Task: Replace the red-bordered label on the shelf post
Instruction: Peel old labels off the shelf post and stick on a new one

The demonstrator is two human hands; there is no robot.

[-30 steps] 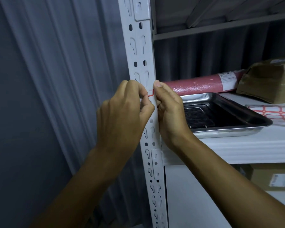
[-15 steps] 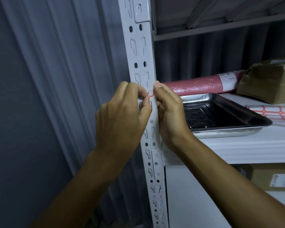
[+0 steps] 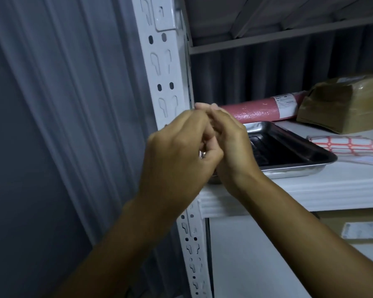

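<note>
Both hands are joined in the middle of the frame, just in front of the white shelf post [image 3: 170, 87], and they hide the part of the post where a label would sit. The left hand [image 3: 177, 155] has its fingers curled inward, and the right hand [image 3: 233, 145] has its fingers bent against them, fingertips meeting near the top of the two hands. The picture is blurred there, so I cannot tell if either grip pinches something small or is only pressed together. No red-bordered label shows on the post in the part that I can see, above and below the hands. My judgement is that the old label is either coming off or is now between the fingers, but this is not sure. At the right of the frame, on the white shelf [image 3: 310, 188], lies a sheet of red-bordered labels [image 3: 345, 145], apart from both hands and just beside the metal tray [image 3: 289, 147]. Behind the tray lie a pink roll [image 3: 258, 110] and a brown parcel [image 3: 342, 104]. So the new label seems not yet taken from the sheet. What is left, I think: to free the fingers of the old piece, peel one new label, and press it flat on the post between the slots.
</note>
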